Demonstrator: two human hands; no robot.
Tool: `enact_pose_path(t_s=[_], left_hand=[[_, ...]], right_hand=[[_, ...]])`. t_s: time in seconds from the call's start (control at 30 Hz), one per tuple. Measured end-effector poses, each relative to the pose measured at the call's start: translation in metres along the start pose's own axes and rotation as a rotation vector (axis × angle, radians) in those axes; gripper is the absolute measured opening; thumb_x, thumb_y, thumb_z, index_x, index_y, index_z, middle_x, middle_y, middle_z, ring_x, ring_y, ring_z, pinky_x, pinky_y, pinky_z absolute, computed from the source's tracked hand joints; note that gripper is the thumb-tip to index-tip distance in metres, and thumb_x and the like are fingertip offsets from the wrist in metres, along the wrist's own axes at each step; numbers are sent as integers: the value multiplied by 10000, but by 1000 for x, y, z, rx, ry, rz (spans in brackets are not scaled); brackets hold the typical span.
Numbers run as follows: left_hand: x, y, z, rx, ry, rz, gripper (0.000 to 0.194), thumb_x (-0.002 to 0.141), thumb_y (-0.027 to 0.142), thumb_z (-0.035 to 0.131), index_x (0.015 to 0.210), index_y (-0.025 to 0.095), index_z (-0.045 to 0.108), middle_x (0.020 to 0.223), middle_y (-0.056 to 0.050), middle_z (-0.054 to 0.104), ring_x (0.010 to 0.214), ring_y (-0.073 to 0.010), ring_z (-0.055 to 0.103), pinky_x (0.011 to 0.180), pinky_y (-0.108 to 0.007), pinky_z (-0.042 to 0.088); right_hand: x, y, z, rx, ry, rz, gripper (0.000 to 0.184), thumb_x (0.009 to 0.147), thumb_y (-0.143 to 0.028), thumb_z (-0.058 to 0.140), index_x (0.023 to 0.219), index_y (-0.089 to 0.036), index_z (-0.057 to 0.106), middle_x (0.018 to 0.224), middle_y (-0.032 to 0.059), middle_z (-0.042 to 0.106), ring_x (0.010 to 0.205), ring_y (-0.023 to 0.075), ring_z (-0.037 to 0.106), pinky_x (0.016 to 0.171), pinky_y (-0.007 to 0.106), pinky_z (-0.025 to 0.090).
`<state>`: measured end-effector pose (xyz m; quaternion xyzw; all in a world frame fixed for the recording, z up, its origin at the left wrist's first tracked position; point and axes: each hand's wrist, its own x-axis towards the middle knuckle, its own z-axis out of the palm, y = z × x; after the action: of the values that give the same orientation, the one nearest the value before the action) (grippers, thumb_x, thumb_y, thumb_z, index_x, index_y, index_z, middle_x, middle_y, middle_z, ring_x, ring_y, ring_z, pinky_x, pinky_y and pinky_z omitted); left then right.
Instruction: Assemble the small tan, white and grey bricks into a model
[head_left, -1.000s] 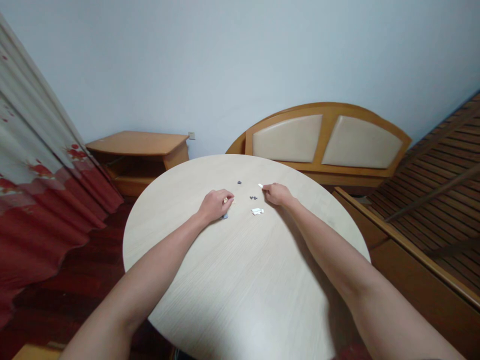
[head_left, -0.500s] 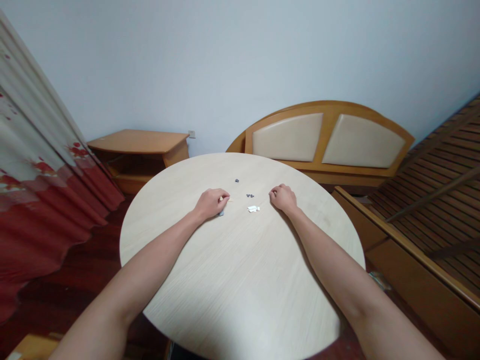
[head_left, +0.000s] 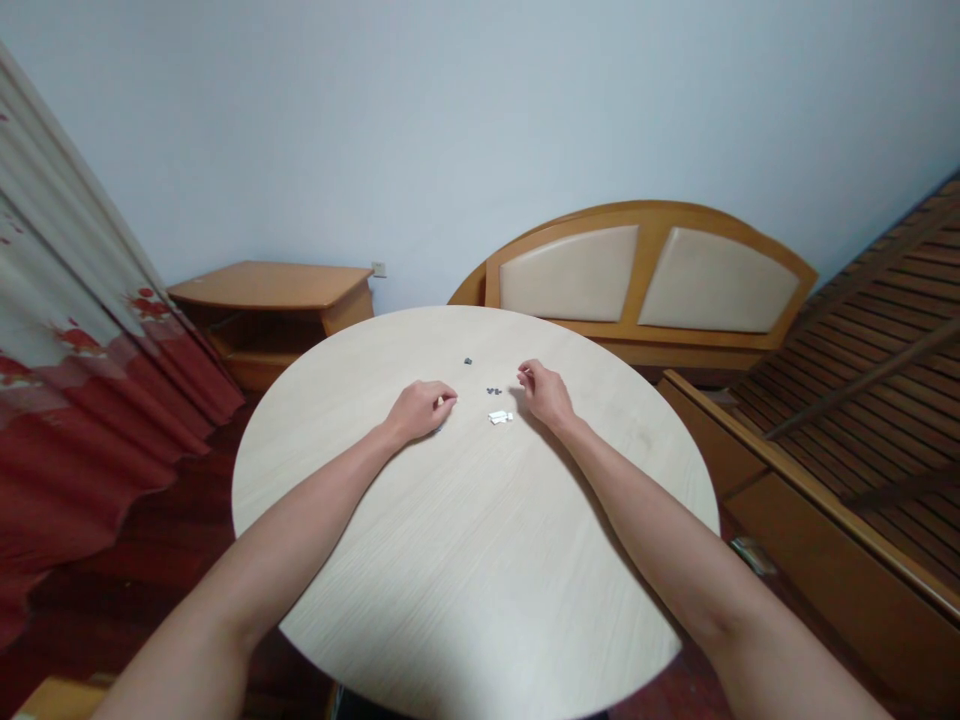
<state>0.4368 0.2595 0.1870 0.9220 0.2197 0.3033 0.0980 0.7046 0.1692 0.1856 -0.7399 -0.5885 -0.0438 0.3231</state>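
Observation:
My left hand (head_left: 424, 410) rests low over the table with thumb and forefinger pinched together. Whatever is between them is too small to make out. A bit of a grey thing (head_left: 439, 428) shows beneath that hand, mostly hidden. My right hand (head_left: 547, 394) is held just above the tabletop, its fingers loosely bent and apart, with nothing visible in them. Left of its fingertips lie several small dark pieces (head_left: 494, 391). Nearer to me is a little cluster of white pieces (head_left: 500, 417). Farther back sits another small dark clump (head_left: 468, 361).
The round pale wooden table (head_left: 450, 540) fills the middle. Behind it stand a wooden cabinet (head_left: 274, 284) at left and a padded headboard (head_left: 570, 275) at right. A red and white curtain (head_left: 112, 370) hangs at left; a bed frame's side board (head_left: 810, 510) runs along the right.
My right hand has lifted slightly and moved left toward the small dark pieces, its fingers loosening. My left hand stays nearly in place. The whole view has shifted a little.

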Motion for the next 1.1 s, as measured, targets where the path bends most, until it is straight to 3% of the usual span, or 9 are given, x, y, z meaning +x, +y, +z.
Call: enact_pose_path(t_s=[0.1, 0.2, 0.4, 0.57, 0.77, 0.97, 1.1], left_hand=[[0, 1, 1, 0, 0, 26, 171, 932, 232, 582, 949, 183, 745, 919, -54, 777, 792, -189, 685, 845, -349, 503], [0, 3, 2, -1, 0, 59, 180, 945, 236, 579, 980, 179, 746, 943, -55, 781, 784, -185, 685, 845, -350, 499], [1, 6, 3, 11, 13, 55, 210, 947, 302, 637, 1095, 181, 726, 950, -51, 779, 787, -187, 689, 829, -341, 489], [2, 7, 1, 23, 21, 75, 206, 973, 331, 612, 1040, 183, 738, 936, -51, 777, 785, -183, 685, 813, -334, 475], [2, 8, 3, 30, 8, 116, 262, 993, 357, 586, 919, 172, 756, 838, -56, 765, 757, -178, 670, 776, -326, 455], [2, 8, 4, 66, 37, 159, 248, 994, 350, 594, 942, 175, 762, 841, -58, 770, 772, -184, 680, 771, -337, 439], [2, 9, 4, 68, 64, 168, 262, 1002, 369, 586, 949, 180, 760, 850, -57, 775, 771, -180, 685, 760, -332, 430]], right_hand=[[-6, -16, 5, 79, -40, -157, 445, 806, -34, 537, 1213, -186, 636, 1089, 95, 745, 886, 218, 680, 821, 325, 506], [-14, -36, 8, 64, -76, -245, 504, 803, -19, 555, 1265, -209, 628, 1104, 85, 757, 916, 230, 693, 810, 328, 511], [-28, -64, 10, 10, -103, -389, 226, 942, -152, 569, 1121, -215, 693, 958, 75, 774, 837, 220, 686, 759, 311, 457], [-30, -63, 15, 31, -86, -463, 154, 988, -259, 570, 1024, -195, 706, 882, 74, 745, 800, 206, 642, 772, 318, 414], [-29, -58, 18, 61, -59, -479, 315, 1040, -390, 481, 994, -185, 715, 906, 84, 730, 847, 216, 608, 796, 341, 390], [-29, -59, 18, 85, -82, -514, 375, 1072, -347, 367, 996, -188, 698, 1100, 97, 697, 1024, 229, 592, 883, 376, 391], [-29, -60, 18, 116, -83, -504, 367, 1069, -350, 360, 980, -189, 678, 1116, 103, 676, 1046, 232, 586, 907, 388, 397]])
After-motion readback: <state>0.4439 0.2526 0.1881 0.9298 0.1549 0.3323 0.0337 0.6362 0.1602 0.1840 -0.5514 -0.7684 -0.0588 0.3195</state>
